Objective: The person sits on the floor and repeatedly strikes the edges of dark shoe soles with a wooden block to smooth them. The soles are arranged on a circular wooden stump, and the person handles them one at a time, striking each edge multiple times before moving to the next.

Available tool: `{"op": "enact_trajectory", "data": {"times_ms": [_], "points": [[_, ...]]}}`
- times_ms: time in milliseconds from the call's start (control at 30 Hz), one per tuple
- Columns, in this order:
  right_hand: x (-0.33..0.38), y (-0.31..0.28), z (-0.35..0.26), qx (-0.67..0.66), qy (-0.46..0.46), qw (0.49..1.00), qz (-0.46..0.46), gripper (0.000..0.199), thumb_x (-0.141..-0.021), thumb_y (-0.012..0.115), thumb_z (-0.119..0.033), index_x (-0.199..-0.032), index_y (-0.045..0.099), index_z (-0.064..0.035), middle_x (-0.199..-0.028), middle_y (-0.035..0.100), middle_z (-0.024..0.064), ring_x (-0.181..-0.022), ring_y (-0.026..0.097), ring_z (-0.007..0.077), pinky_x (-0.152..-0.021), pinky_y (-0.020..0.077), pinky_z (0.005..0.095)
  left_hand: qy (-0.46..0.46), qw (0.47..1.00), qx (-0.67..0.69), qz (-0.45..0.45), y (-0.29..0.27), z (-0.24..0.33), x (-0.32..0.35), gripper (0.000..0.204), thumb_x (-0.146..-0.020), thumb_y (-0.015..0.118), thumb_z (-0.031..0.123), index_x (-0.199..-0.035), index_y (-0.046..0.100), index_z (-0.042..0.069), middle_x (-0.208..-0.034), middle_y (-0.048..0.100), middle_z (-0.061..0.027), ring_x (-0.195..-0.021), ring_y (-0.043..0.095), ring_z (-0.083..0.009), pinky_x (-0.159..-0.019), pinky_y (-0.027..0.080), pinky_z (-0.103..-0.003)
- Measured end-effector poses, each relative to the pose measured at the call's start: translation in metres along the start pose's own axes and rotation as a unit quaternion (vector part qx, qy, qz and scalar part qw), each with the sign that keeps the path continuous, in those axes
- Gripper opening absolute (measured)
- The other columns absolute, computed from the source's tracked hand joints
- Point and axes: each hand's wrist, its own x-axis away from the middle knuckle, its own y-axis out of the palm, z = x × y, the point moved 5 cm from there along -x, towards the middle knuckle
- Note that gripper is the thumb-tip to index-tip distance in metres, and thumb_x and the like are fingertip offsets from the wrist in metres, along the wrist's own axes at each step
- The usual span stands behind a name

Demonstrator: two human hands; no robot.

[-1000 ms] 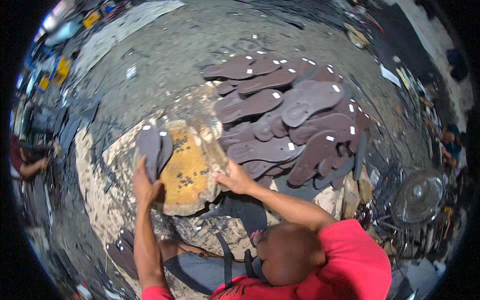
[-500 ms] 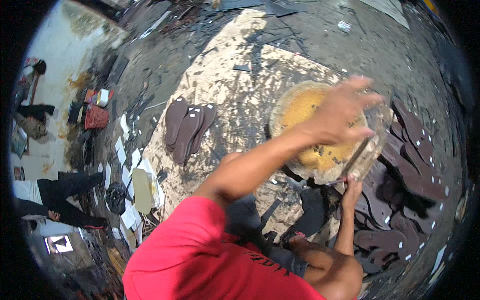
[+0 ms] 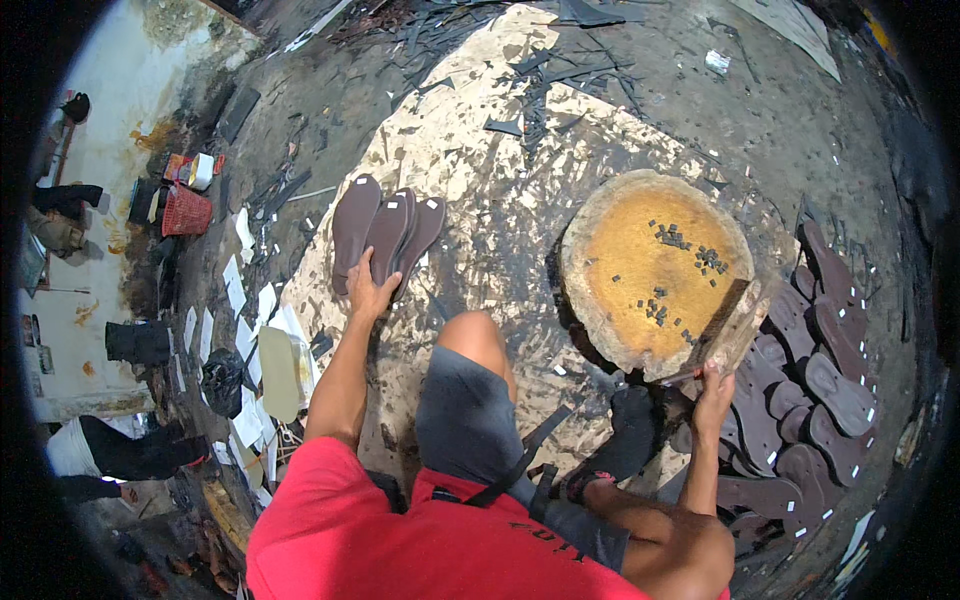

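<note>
My left hand (image 3: 370, 290) is at the lower ends of a small group of dark brown shoe soles (image 3: 390, 225) on the floor sheet. Its thumb and fingers close around the end of the middle sole. At the lower right of a round wooden chopping block (image 3: 620, 290), my right hand (image 3: 713, 395) grips a rough wooden mallet (image 3: 735, 325), whose thick part rests over the block's edge. Small dark cut bits (image 3: 708, 260) lie scattered on the block's yellowish top. The fingertips of my right hand are partly hidden.
Many brown soles (image 3: 840, 395) with small white tags are heaped to the right of the block. Dark offcuts (image 3: 590, 70) litter the far floor. White papers (image 3: 260, 420) and a red basket (image 3: 187, 210) are at the left. Another person's legs (image 3: 125, 445) show at the left edge.
My left hand has moved from above the chopping block leftward to the brown soles, uncovering the block's top. My right hand still grips the mallet, which sits a little lower.
</note>
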Motion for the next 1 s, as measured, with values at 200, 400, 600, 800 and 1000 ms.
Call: {"op": "enact_trajectory", "data": {"times_ms": [200, 400, 600, 800, 1000], "points": [[0.007, 0.001, 0.002, 0.050, -0.021, 0.998, 0.034, 0.036, -0.101, 0.065, -0.032, -0.114, 0.063, 0.0020, -0.096, 0.069, 0.0090, -0.089, 0.064, 0.0193, -0.084, 0.0511, 0.0368, -0.006, 0.996, -0.026, -0.083, -0.014, 0.056, -0.014, 0.101, -0.077, 0.087, 0.032, -0.160, 0.032, 0.016, -0.146, 0.052, -0.0308, -0.134, 0.052, -0.0468, -0.112, 0.041, -0.054], [0.007, 0.009, 0.002, -0.052, -0.041, 0.998, -0.004, 0.035, -0.102, 0.065, -0.032, -0.117, 0.059, -0.0012, -0.093, 0.070, 0.0055, -0.087, 0.065, 0.0148, -0.081, 0.0520, 0.0330, 0.354, 0.921, 0.124, -0.107, 0.006, 0.281, 0.009, 0.088, -0.078, 0.084, 0.018, -0.154, 0.042, 0.009, -0.146, 0.050, -0.0268, -0.136, 0.048, -0.0425, -0.116, 0.039, -0.049], [0.006, 0.007, 0.006, -0.048, -0.045, 0.998, 0.017, 0.048, -0.099, 0.067, -0.035, -0.128, 0.056, 0.0022, -0.096, 0.072, 0.0081, -0.091, 0.067, 0.0177, -0.086, 0.0522, 0.0351, 0.480, 0.863, -0.028, -0.155, 0.064, 0.459, 0.030, 0.081, -0.081, 0.084, 0.031, -0.153, 0.047, 0.024, -0.138, 0.053, -0.0274, -0.131, 0.049, -0.0454, -0.110, 0.040, -0.054], [0.008, 0.007, 0.011, -0.103, -0.033, 0.994, 0.032, 0.045, -0.100, 0.066, -0.031, -0.127, 0.055, 0.0022, -0.095, 0.071, 0.0072, -0.090, 0.066, 0.0158, -0.086, 0.0520, 0.0337, 0.537, 0.828, 0.002, -0.163, 0.078, 0.450, 0.079, 0.073, -0.082, 0.084, 0.036, -0.147, 0.055, 0.024, -0.136, 0.054, -0.0239, -0.123, 0.051, -0.0406, -0.105, 0.041, -0.055], [0.017, -0.001, -0.010, -0.113, -0.069, 0.991, -0.021, 0.041, -0.100, 0.066, -0.028, -0.126, 0.054, 0.0011, -0.092, 0.066, 0.0039, -0.085, 0.061, 0.0136, -0.083, 0.0520, 0.0326, 0.548, 0.830, 0.062, -0.081, 0.080, 0.428, 0.135, 0.067, -0.080, 0.085, 0.044, -0.140, 0.064, 0.023, -0.135, 0.055, -0.0182, -0.122, 0.050, -0.0391, -0.102, 0.040, -0.054]]}}
